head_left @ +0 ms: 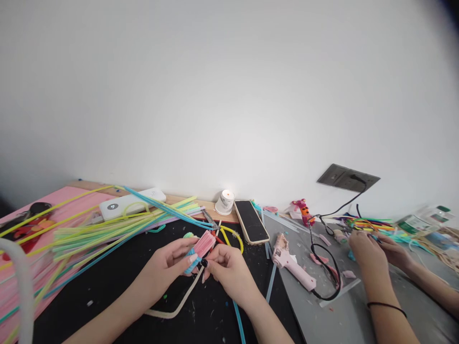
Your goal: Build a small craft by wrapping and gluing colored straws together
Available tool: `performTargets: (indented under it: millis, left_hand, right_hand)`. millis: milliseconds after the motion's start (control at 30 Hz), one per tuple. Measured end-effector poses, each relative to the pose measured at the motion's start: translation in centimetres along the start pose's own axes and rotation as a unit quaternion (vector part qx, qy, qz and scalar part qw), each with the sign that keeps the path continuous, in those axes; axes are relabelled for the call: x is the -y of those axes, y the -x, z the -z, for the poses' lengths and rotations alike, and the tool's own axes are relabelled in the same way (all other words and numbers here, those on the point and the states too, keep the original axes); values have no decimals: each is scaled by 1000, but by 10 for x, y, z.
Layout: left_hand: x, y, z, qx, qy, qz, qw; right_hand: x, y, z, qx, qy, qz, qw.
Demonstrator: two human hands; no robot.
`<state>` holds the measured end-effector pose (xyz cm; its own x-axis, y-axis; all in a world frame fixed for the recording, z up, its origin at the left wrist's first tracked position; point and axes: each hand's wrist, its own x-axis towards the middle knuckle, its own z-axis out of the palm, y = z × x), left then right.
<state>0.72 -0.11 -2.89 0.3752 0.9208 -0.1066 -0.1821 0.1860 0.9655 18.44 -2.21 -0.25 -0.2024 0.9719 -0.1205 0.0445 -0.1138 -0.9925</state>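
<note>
My left hand (168,265) and my right hand (229,270) meet over the black mat (118,282). Together they pinch a small bundle of pink and blue straw pieces (201,247). My left fingers wrap its lower blue end, and my right fingertips press against it from the right. A cream straw (179,306) curves on the mat below my hands. A blue straw (239,322) runs under my right wrist.
A large pile of coloured straws (107,229) lies at the left by a white power bank (129,203). Behind are a lit candle (225,201), a phone (251,222), yellow-handled scissors (225,234). A pink glue gun (292,265) lies on a grey board. Another person's hands (373,253) work at right.
</note>
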Motion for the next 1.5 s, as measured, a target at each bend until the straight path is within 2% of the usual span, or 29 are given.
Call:
performTargets:
  millis: [467, 767, 1100, 1500]
  left_hand:
    - [-1, 0, 1, 1, 17, 43, 999]
    - [-9, 1, -3, -36, 14, 30, 999]
    - [-4, 0, -2, -22, -1, 5, 1000]
    - [-5, 2, -4, -33, -30, 0, 999]
  right_hand:
    - [-3, -1, 1, -3, -7, 5, 1000]
    - [2, 1, 2, 7, -20, 0, 1000]
    - [-8, -3, 2, 1, -8, 13, 1000]
    - [-2, 0, -1, -4, -2, 0, 1000]
